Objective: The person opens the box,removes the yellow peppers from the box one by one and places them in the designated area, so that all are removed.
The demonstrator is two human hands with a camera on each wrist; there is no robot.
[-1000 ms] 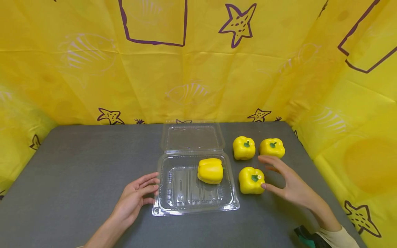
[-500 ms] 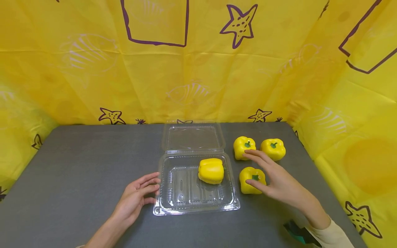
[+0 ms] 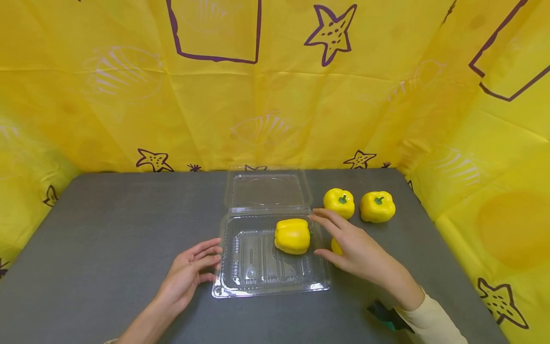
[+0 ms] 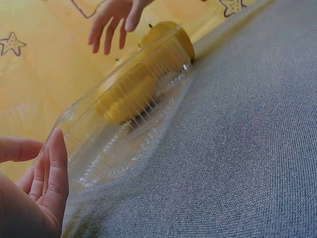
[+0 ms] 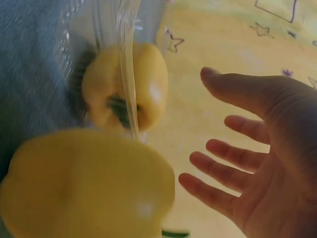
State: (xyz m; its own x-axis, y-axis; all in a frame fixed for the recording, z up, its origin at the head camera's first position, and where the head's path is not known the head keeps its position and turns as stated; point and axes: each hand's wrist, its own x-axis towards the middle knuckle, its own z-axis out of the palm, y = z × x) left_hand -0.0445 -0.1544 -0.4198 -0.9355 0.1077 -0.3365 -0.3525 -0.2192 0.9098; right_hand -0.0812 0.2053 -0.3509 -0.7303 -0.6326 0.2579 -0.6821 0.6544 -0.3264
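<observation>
A clear plastic clamshell container (image 3: 240, 290) sits on the table, its lid (image 3: 268, 191) laid back behind it. One yellow bell pepper (image 3: 292, 236) lies on its side in the container's right half. My left hand (image 3: 182, 274) holds the container's left rim, thumb over the edge and fingers along the outer wall in the left wrist view. My right hand (image 3: 358, 248) hovers by the right rim with spread fingers and nothing in them. Beneath it, a second bell pepper (image 5: 89, 183) is mostly hidden in the head view but large in the right wrist view.
Two more yellow bell peppers, one (image 3: 338, 203) beside the lid and one (image 3: 378, 207) farther right, stand stem up at the back right. A yellow patterned cloth (image 3: 275, 95) rises behind the grey table (image 3: 129, 224) and along both sides.
My right hand has moved left from beside the nearest loose pepper, across it, to the container's right edge. My left hand, the container and the peppers stay in place.
</observation>
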